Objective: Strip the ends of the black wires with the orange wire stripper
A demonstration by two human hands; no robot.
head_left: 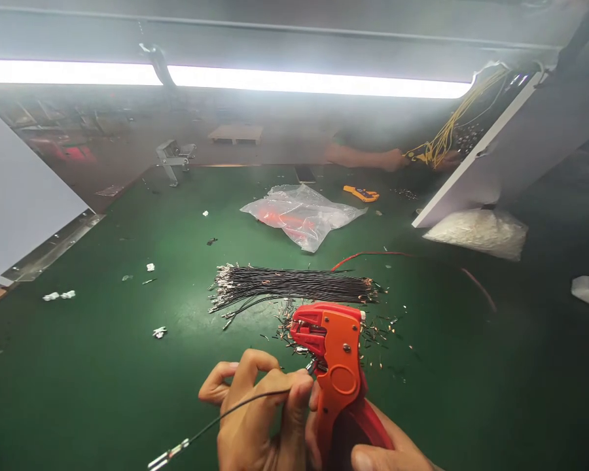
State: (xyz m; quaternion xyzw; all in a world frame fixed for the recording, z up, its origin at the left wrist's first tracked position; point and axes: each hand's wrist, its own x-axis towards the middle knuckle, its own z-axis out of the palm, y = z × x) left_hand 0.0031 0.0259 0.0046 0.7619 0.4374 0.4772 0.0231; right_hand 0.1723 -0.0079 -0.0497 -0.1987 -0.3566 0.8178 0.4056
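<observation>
My left hand (258, 405) pinches a thin black wire (238, 408) between thumb and forefinger. A metal terminal (169, 453) on the wire's tail points to the lower left. The pinched end meets the lower part of an orange-red wire stripper (341, 366), just beneath its jaws; the exact contact is hard to make out. Wrapped round the stripper's handles is my right hand (395, 448), partly hidden by the tool. Behind the stripper lies a bundle of black wires (294, 284), terminals on the left and copper ends on the right.
Wire scraps (377, 333) litter the green table (127, 392) around the stripper. Farther back lie a clear plastic bag (304, 216) with something red inside and yellow pliers (361, 193). Another person's arm (366, 157) is by yellow wires. A white bag (478, 232) sits at right.
</observation>
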